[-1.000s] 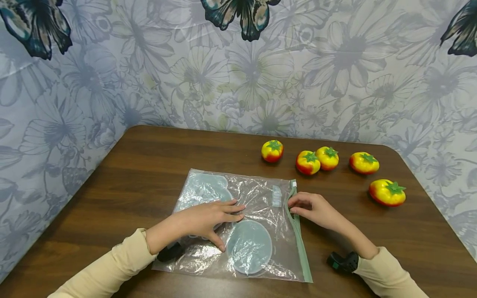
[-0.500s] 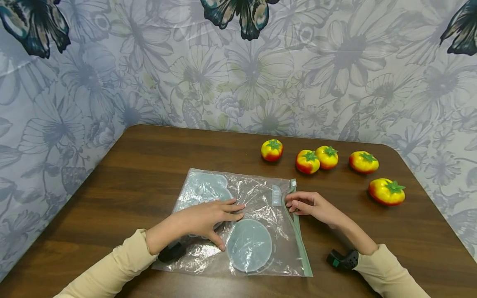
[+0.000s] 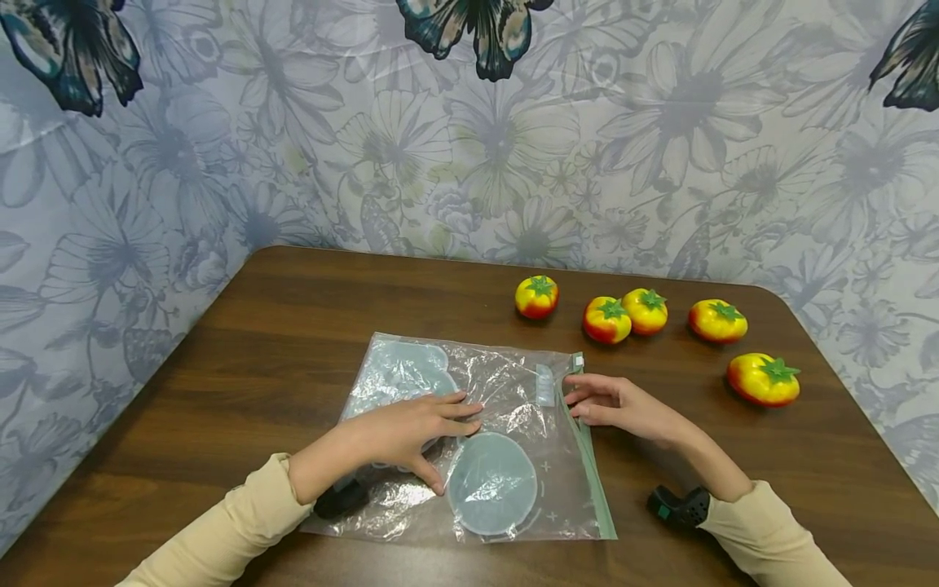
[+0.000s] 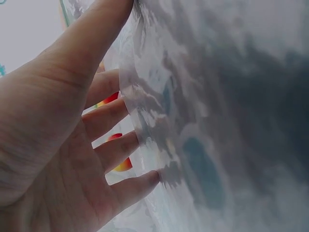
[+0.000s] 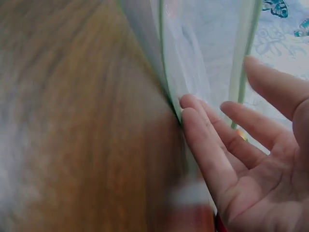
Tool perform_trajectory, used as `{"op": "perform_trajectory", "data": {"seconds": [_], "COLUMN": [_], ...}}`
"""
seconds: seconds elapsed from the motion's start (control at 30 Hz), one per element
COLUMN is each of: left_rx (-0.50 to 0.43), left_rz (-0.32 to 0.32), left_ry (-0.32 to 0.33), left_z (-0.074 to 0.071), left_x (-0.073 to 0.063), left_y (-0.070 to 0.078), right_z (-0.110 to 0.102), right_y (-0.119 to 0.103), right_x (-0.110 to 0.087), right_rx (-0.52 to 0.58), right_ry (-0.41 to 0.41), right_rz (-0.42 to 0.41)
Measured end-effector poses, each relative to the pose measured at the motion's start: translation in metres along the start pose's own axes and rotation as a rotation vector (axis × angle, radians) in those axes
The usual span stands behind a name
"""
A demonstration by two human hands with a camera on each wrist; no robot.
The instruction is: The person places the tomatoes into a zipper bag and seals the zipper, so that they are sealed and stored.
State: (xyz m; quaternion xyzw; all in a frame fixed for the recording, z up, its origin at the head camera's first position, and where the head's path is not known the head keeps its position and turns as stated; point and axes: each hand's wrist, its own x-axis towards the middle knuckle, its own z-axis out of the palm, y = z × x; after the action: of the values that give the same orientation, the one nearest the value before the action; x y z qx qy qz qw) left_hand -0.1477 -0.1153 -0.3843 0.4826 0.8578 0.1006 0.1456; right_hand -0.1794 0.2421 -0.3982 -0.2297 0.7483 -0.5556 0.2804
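Note:
A clear zip bag [image 3: 513, 375] lies on the table, its green-edged mouth [image 3: 597, 489] facing right. Inside show a round pale-blue piece [image 3: 491, 483] and a larger pale-blue piece with a scalloped outline [image 3: 407, 367]. My left hand [image 3: 407, 432] rests on the bag with fingers spread; in the left wrist view its fingertips [image 4: 152, 178] touch the film. My right hand [image 3: 623, 408] is at the mouth. In the right wrist view the two green lips stand apart, and the fingers [image 5: 207, 150], fairly straight, touch them.
Several red-and-yellow toy fruits with green leaf tops, such as the nearest one [image 3: 761, 380] and the leftmost one [image 3: 536, 297], sit beyond the bag toward the back right. The brown table [image 3: 242, 367] ends at a wall with flowers and butterflies [image 3: 491, 33].
My right fingers have shifted slightly along the bag's green edge, and the bag's lower right corner has drawn up a little. The left hand has stayed in place.

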Motion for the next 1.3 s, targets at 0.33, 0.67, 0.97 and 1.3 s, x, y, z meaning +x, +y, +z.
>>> {"op": "perform_trajectory", "data": {"seconds": [0.33,0.67,0.97,1.3], "left_rx": [0.004,-0.001,-0.331,-0.541], "left_rz": [-0.031,0.028,0.244,0.149], "left_ry": [-0.010,0.010,0.193,0.234], "left_z": [0.002,-0.026,-0.061,-0.057], "left_x": [0.000,0.005,0.033,0.060], "left_y": [0.003,0.015,0.039,0.036], "right_z": [-0.001,-0.001,0.000,0.002], "right_y": [-0.006,-0.010,-0.013,-0.011], "right_x": [0.002,-0.001,-0.004,-0.003], "right_rx": [0.152,0.213,0.204,0.189], "right_ry": [0.076,0.070,0.034,-0.011], "right_rz": [0.135,0.219,0.190,0.164]}}
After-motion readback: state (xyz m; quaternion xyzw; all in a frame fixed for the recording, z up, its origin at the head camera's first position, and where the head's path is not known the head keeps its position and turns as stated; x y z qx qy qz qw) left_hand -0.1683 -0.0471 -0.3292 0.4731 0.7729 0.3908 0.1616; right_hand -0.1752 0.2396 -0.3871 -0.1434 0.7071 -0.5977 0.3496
